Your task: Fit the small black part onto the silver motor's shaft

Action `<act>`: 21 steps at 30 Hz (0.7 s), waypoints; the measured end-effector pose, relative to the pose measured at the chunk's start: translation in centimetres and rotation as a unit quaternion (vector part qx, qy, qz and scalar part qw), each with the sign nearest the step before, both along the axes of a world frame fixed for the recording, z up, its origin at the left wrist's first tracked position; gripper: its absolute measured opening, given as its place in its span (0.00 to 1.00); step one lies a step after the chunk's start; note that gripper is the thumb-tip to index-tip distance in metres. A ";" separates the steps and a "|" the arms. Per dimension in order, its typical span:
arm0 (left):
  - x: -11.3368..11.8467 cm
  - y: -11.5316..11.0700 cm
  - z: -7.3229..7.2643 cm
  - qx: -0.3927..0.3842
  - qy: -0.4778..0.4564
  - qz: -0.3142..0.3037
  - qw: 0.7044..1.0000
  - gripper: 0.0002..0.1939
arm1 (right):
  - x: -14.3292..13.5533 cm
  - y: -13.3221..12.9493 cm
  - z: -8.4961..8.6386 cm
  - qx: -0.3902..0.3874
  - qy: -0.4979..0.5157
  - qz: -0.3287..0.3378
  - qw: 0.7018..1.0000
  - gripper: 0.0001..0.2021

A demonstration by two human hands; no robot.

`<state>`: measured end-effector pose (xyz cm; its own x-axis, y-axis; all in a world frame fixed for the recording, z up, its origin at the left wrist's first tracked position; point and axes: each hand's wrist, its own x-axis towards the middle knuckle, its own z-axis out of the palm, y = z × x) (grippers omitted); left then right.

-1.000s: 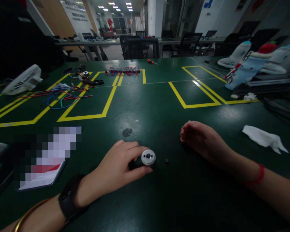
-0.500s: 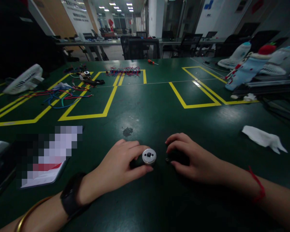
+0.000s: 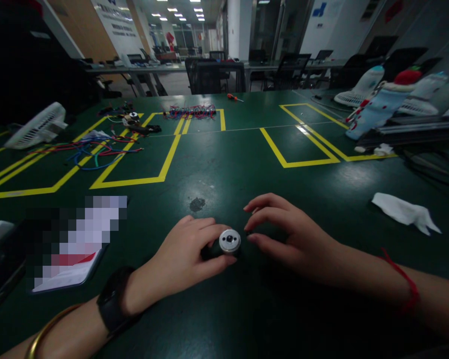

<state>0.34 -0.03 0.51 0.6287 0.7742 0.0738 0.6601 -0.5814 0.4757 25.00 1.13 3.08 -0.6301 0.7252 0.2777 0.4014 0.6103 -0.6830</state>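
"Is my left hand gripping?"

"Yes: thumb and forefinger close around a silver-faced cylinder low at the dark green table, bracing its sides, I judge, so its three-dotted face is uncovered."

"My right hand?"

"Half-curled just beside it, a tiny dark piece at its fingertips; I can't tell whether they pinch it."

White tissue at right, orange-handled screwdriver near table's far edge

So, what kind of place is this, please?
Probably an office with an electronics work area: black chairs stand by desks behind, and tangled wires and a screwdriver lie on the green table.
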 end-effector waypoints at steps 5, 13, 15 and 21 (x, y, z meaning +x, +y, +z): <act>0.0 0.0 -0.2 0.004 0.000 -0.004 1.000 0.13 | -2.0 0.5 2.2 0.030 -0.018 0.033 0.999 0.05; 0.1 0.1 0.0 -0.004 0.009 -0.005 1.000 0.12 | -2.6 0.6 1.7 0.040 -0.046 0.032 0.998 0.06; 0.1 0.1 0.0 -0.002 0.005 -0.005 1.000 0.12 | -2.4 0.5 1.6 0.036 -0.041 0.035 0.998 0.06; 0.1 0.1 0.0 -0.008 -0.015 -0.003 1.000 0.15 | -0.6 0.5 1.6 0.011 0.002 0.017 1.000 0.02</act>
<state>0.40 0.05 0.51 0.6311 0.7715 0.0802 0.6415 -0.5773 0.5052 24.39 1.66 4.64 -0.6530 0.6972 0.2958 0.3779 0.6384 -0.6705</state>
